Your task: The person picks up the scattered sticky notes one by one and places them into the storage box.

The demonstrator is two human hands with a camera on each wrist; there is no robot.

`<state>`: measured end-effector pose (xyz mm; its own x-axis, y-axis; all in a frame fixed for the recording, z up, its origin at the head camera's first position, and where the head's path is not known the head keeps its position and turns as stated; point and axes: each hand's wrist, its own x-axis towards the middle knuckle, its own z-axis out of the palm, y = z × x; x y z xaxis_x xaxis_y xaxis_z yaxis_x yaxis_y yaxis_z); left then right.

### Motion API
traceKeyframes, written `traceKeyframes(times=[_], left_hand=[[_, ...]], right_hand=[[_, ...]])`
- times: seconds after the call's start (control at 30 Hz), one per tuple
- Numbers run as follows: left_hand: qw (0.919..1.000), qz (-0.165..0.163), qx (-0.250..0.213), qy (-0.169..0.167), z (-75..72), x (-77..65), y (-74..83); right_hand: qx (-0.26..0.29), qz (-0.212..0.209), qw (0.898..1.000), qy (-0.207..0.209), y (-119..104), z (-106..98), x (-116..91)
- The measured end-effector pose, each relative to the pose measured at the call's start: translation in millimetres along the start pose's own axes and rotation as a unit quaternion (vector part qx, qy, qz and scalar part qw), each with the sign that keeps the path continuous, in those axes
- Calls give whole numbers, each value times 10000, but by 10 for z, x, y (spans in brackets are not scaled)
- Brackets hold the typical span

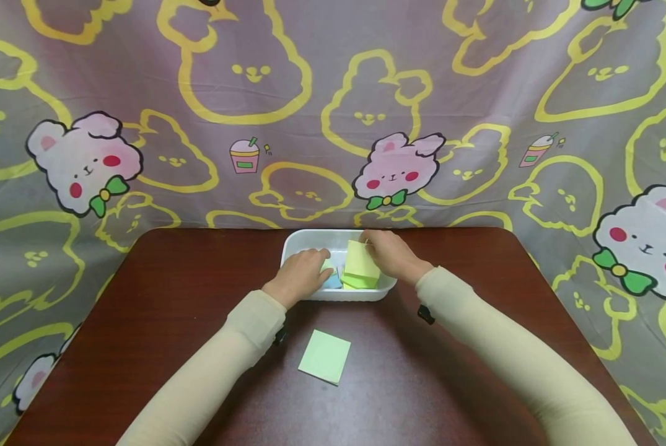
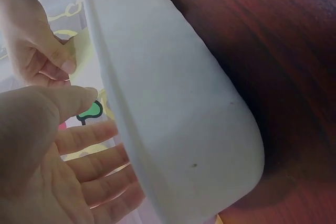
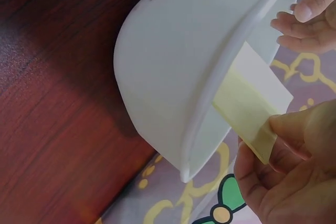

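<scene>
A white tray point(image 1: 360, 297) stands at the table's far side, holding several sticky note pads. My right hand point(image 1: 391, 253) pinches a pale yellow sticky note pad point(image 1: 362, 260) by its edge at the tray's right half. In the right wrist view, thumb and fingers grip that pad point(image 3: 244, 106), which sticks up past the rim. Beneath it lie brighter yellow-green notes point(image 1: 360, 284). My left hand point(image 1: 299, 277) reaches over the tray's left front edge, near blue notes point(image 1: 333, 282) partly hidden by it. The left wrist view shows its fingers point(image 2: 94, 163) loosely extended, gripping nothing.
A light green sticky note pad point(image 1: 325, 357) lies on the brown table point(image 1: 199, 347) in front of the tray. Behind the table hangs a patterned cloth point(image 1: 310, 74) with cartoon animals, close to the tray's back.
</scene>
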<state>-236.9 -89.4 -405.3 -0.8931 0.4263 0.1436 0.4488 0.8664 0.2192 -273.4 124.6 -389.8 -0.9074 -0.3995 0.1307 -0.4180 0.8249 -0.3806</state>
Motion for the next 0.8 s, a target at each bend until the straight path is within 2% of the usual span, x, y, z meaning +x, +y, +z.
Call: traceKeyframes(times=[0.4, 0.8], left_hand=[[10000, -11, -5, -47, 48, 13, -36], [10000, 27, -9, -43, 53, 31, -42]], right_hand=[[40, 104, 9998, -150, 24, 66, 27], [-160, 267, 9985, -452, 81, 89, 135]])
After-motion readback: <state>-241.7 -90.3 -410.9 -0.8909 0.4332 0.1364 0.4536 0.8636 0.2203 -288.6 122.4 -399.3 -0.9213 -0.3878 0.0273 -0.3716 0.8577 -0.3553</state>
